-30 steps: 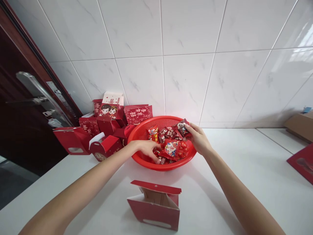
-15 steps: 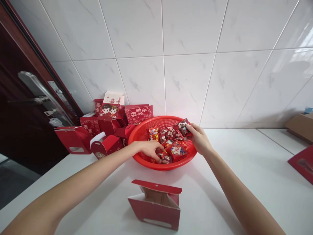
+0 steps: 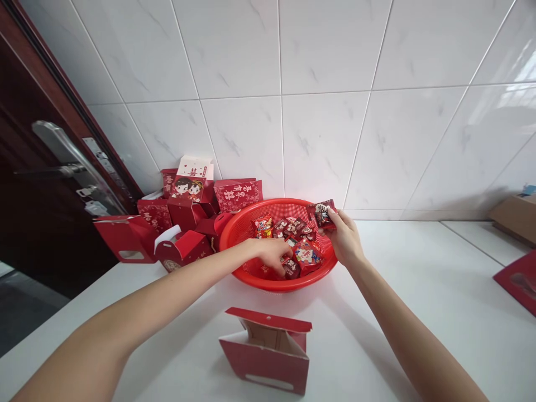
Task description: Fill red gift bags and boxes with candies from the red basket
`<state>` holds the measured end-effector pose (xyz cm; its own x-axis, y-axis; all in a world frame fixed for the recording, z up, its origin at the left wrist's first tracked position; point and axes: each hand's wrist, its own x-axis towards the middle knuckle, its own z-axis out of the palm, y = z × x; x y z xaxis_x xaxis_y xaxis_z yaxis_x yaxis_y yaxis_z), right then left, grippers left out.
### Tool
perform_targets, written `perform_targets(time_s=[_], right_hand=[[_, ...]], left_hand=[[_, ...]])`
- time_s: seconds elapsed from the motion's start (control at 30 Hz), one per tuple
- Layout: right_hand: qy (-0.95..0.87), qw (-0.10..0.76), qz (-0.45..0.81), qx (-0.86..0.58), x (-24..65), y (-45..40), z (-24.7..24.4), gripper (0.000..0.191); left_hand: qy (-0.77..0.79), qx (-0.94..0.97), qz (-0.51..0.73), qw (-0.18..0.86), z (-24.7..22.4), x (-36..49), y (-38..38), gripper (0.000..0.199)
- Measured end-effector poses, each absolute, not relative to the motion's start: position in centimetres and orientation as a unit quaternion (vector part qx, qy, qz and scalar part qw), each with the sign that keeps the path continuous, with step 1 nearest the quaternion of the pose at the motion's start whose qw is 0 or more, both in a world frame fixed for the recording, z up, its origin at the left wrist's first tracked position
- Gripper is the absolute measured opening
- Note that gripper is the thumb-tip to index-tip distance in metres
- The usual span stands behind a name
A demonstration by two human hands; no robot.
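My right hand [image 3: 345, 237] holds a dark red candy packet [image 3: 323, 215] between thumb and fingers, above the right rim of the basket. My left hand [image 3: 274, 254] is down inside the red plastic basket [image 3: 280, 286], fingers curled and pinching at a small dark red candy packet [image 3: 292, 269]; the fingertips are partly hidden. Several wrapped candies lie around it, among them a red packet with a blue floral print [image 3: 307, 254] and a red-and-yellow one [image 3: 263, 226]. In front of the basket stands a red paper gift box [image 3: 268, 357] with its top open.
Several red gift boxes [image 3: 182, 245] are piled left of the basket against the tiled wall [image 3: 322, 145]. A dark door with a metal handle [image 3: 75, 156] is at far left. A brown cardboard box [image 3: 515, 215] and a red box [image 3: 521, 282] lie at far right.
My left hand has moved to the right within the basket, and the small dark packet at its fingertips has shifted right. My right hand has shifted slightly right, still holding its candy packet.
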<state>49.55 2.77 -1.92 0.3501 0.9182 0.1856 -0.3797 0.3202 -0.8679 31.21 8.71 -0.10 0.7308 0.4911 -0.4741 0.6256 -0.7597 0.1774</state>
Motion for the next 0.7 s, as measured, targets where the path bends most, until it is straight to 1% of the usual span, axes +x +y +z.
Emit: perform_targets(time_s=[0.13, 0.2, 0.27, 0.4, 0.53, 0.63, 0.7], right_hand=[[-0.367, 0.726, 0.444, -0.375, 49.6, 2.8, -2.0, 0.046], [-0.366, 0.728, 0.444, -0.374, 49.6, 2.9, -2.0, 0.045], [-0.364, 0.727, 0.447, -0.373, 49.6, 2.9, -2.0, 0.044], [-0.363, 0.725, 0.447, -0.378, 49.6, 2.9, -2.1, 0.042], [-0.370, 0.722, 0.446, -0.379, 49.6, 2.9, -2.1, 0.040], [-0.369, 0.719, 0.450, -0.379, 49.6, 2.8, -2.1, 0.041], [-0.367, 0.719, 0.453, -0.379, 49.6, 2.8, -2.1, 0.041]], left_hand=[[0.299, 0.935, -0.148, 0.121, -0.5, 31.6, 10.1, 0.027], [0.319, 0.933, -0.119, 0.119, -0.7, 31.7, 11.0, 0.024], [0.349, 0.923, -0.084, 0.141, -0.8, 31.5, 12.0, 0.028], [0.392, 0.897, -0.030, 0.204, -1.1, 30.8, 13.6, 0.046], [0.388, 0.892, -0.008, 0.231, -1.4, 30.2, 14.3, 0.049], [0.392, 0.898, -0.002, 0.201, -1.4, 30.2, 14.3, 0.054], [0.413, 0.895, -0.007, 0.166, -1.1, 30.3, 14.2, 0.054]])
